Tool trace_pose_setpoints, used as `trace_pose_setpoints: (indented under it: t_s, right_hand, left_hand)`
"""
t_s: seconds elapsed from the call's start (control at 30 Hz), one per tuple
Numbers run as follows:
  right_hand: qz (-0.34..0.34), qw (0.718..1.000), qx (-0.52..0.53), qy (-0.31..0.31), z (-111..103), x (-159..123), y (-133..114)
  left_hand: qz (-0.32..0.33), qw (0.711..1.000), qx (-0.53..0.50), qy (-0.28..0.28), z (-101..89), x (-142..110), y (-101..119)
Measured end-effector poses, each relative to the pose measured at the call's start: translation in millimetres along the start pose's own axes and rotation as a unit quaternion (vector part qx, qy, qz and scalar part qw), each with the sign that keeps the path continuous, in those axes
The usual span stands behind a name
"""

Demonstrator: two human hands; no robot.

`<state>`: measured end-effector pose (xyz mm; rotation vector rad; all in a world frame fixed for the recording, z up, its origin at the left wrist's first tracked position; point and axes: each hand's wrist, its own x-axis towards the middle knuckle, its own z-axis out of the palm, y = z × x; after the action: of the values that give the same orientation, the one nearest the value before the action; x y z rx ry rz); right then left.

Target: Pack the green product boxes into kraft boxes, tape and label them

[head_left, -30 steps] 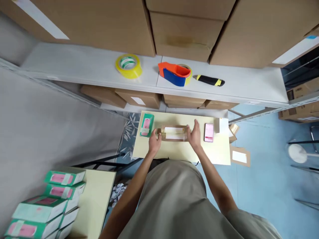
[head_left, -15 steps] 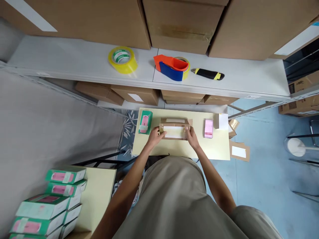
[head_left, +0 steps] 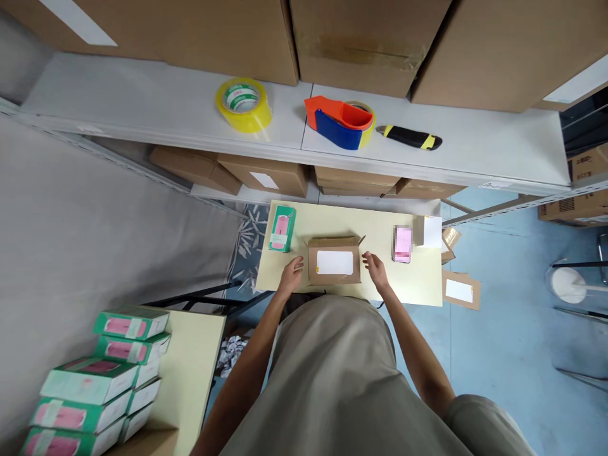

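At the near left, green-and-pink boxes (head_left: pixel 90 399) are stacked on a pale side bench (head_left: pixel 187 367); to its right, lower down, lies crumpled white material (head_left: pixel 231 354). On the grey shelf (head_left: pixel 142 95), at the far side, a yellow tape roll (head_left: pixel 259 119) lies flat. A single green carton (head_left: pixel 282 229) rests on the main bench (head_left: pixel 420 285), toward its far left corner.

My left hand (head_left: pixel 291 277) is poised just left of the brown box, its grip part-way open, fingers lightly curled and holding nothing; a narrow gap parts fingertips from cardboard. The brown box (head_left: pixel 335 278) sits on the main bench between my hands, its white label (head_left: pixel 334 262) uppermost; flaps stand out along its far edge. Beyond it, on the shelf, lies an orange-and-blue tape dispenser (head_left: pixel 339 123).

My right hand (head_left: pixel 375 269) is just right of the brown box, its grip likewise part-way open and bare, fingertips slightly clear of the side. Farther right on the main bench lies a phone (head_left: pixel 403 244) with a pink screen; on the shelf beyond, a black-and-yellow knife (head_left: pixel 411 137). A white box (head_left: pixel 432 232) occupies the far right corner, and a labelled cardboard piece (head_left: pixel 468 294) lies on the blue floor (head_left: pixel 503 342).
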<state>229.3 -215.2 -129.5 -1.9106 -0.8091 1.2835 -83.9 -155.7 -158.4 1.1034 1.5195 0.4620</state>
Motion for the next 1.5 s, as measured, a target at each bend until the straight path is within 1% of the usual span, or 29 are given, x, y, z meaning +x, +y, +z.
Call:
trace_pose_setpoints:
  t_s: [0.07,0.13,0.23,0.3,0.4,0.5,0.6,0.7,0.8,0.83,0.9,1.0,1.07,1.13,1.23,1.3,1.37,1.5]
  right_hand:
    - [0.014,0.999,0.038,-0.023,0.6,2.8,-11.4]
    - [0.007,0.997,0.067,-0.037,1.0,-1.0,-22.2]
    - [-0.023,0.995,0.094,-0.022,0.2,-15.6,-29.7]
    - [-0.035,0.995,0.088,-0.017,-0.7,-26.7,-27.7]
    - [-0.033,0.999,0.031,-0.007,-0.5,-38.2,-18.4]
    - [-0.030,0.999,-0.018,0.018,0.9,-41.0,-9.7]
    - [-0.033,0.999,-0.018,0.010,1.7,-37.3,-7.6]
    - [-0.027,1.000,-0.012,-0.005,1.6,-31.8,-12.0]
    - [-0.028,0.999,-0.026,-0.023,2.9,-28.4,-19.5]
    - [-0.030,0.999,-0.036,-0.026,4.3,-28.0,-22.2]
    - [-0.037,0.996,-0.074,-0.022,9.4,-28.3,-28.3]
    - [-0.054,0.984,-0.169,0.000,24.2,-30.5,-40.2]
    - [-0.073,0.971,-0.228,-0.002,40.0,-32.7,-51.2]
    - [-0.099,0.955,-0.279,-0.026,61.3,-35.9,-64.5]
    - [-0.141,0.920,-0.355,-0.084,105.0,-46.7,-86.1]
    - [-0.178,0.894,-0.392,-0.121,141.7,-61.2,-99.0]
    - [-0.220,0.868,-0.416,-0.155,183.5,-83.1,-109.0]
    - [-0.288,0.809,-0.463,-0.221,275.3,-143.6,-116.0]
  left_hand:
    - [0.002,1.000,-0.009,0.016,-1.2,5.6,8.4]
    - [0.009,0.999,-0.026,0.028,-4.5,5.4,17.5]
    - [0.035,0.995,-0.089,0.040,-14.5,-7.2,27.1]
    - [0.027,0.991,-0.129,0.040,-21.8,-19.8,28.9]
    - [-0.031,0.987,-0.152,0.030,-26.6,-36.4,26.0]
    - [-0.063,0.985,-0.159,0.038,-22.3,-45.9,22.2]
    - [-0.068,0.985,-0.142,0.064,-16.1,-50.0,23.0]
    - [-0.046,0.991,-0.109,0.060,-14.5,-53.8,25.8]
    - [0.013,0.996,-0.080,0.029,-16.7,-62.8,25.2]
    - [0.028,0.996,-0.078,0.027,-17.7,-67.6,24.0]
    - [0.044,0.995,-0.079,0.046,-20.2,-79.7,20.7]
    - [0.056,0.990,-0.080,0.098,-27.9,-102.7,13.7]
    - [0.055,0.987,-0.078,0.130,-37.5,-120.6,6.3]
    - [0.036,0.982,-0.077,0.167,-50.7,-141.6,-5.0]
    - [0.009,0.969,-0.104,0.224,-73.8,-181.7,-30.9]
    - [0.007,0.955,-0.137,0.264,-89.1,-215.2,-53.3]
    - [0.005,0.935,-0.174,0.309,-102.8,-252.4,-78.3]
    - [-0.010,0.884,-0.243,0.399,-125.4,-325.0,-134.9]
